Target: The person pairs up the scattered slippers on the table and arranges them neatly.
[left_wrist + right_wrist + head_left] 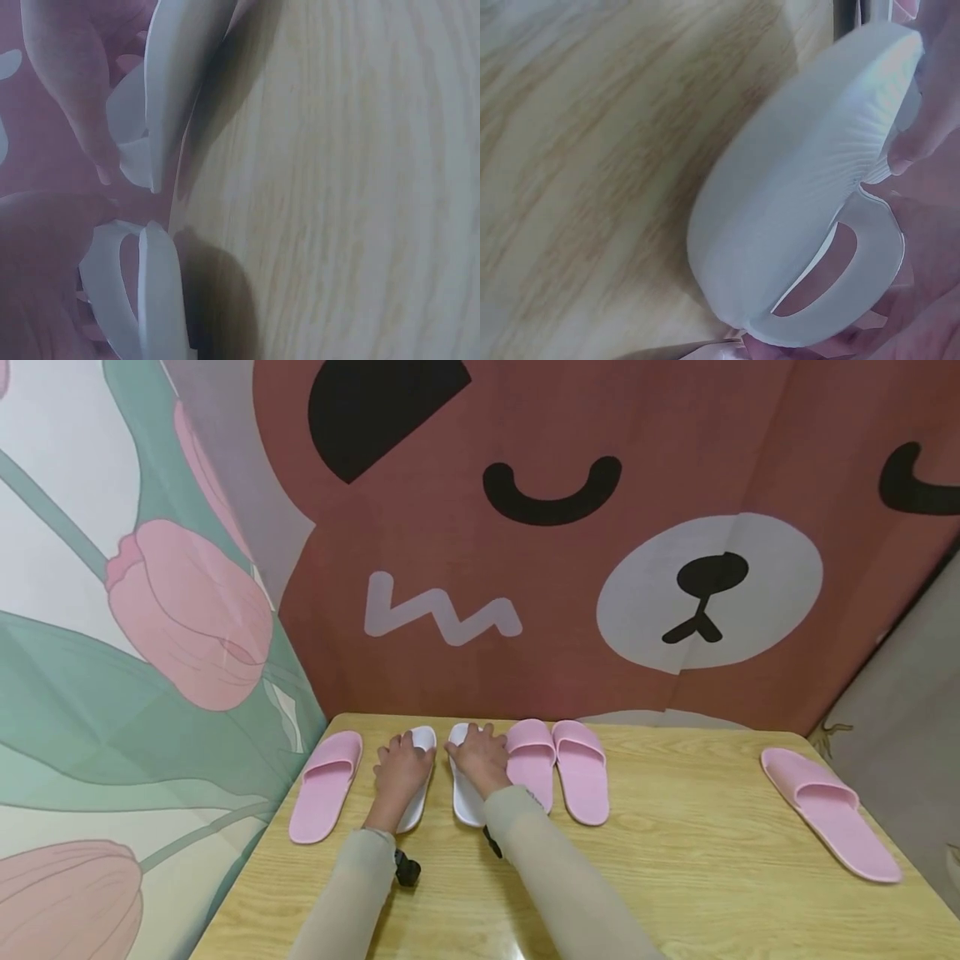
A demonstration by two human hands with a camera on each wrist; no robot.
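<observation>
Two white slippers stand side by side, a narrow gap between them, toes toward the back wall. My left hand (402, 767) grips the left white slipper (417, 810) over its strap, and its heel part shows below the hand. The right white slipper (467, 797) is held the same way by my right hand (482, 753), whose fingers cover most of its strap. In the left wrist view the left slipper (161, 300) casts a shadow beside it. The right wrist view shows the right slipper (780, 180) at a slant, its strap opening facing the hand.
A pink slipper (326, 797) lies at the table's left edge. Right beside my right hand are two more pink slippers, a near one (531, 760) and a farther one (583, 777). Another pink slipper (832, 814) lies far right on the wooden table (675, 860). A bear-print cloth (555, 677) hangs behind.
</observation>
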